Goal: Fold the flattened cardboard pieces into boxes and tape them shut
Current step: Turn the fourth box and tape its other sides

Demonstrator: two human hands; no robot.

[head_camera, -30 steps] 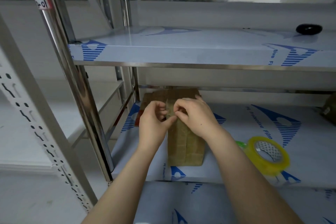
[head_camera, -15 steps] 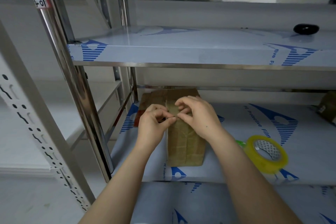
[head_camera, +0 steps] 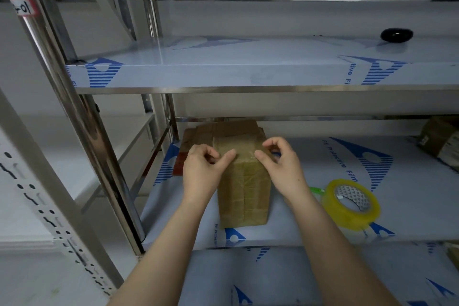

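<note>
A brown cardboard box (head_camera: 244, 196), folded up and striped with clear tape, stands on the middle shelf (head_camera: 310, 233). My left hand (head_camera: 202, 171) is at the box's upper left edge, fingers loosely curled, thumb pressed flat on the taped top edge. My right hand (head_camera: 280, 164) mirrors it at the upper right edge, thumb on the tape, fingers arched above. Neither hand grips the box. A roll of clear yellowish tape (head_camera: 352, 206) lies on the shelf to the right. Flattened cardboard (head_camera: 191, 136) lies behind the box, partly hidden.
An upper shelf (head_camera: 223, 74) overhangs the box closely. A steel post (head_camera: 74, 107) rises at the left. A black object (head_camera: 396, 35) sits on the upper shelf. Another taped box (head_camera: 442, 141) is at the far right. A green item (head_camera: 316, 190) peeks from behind my right wrist.
My two hands were pinched together at the middle of the box's top edge; they have slid apart, left hand to the left, right hand to the right, along the tape.
</note>
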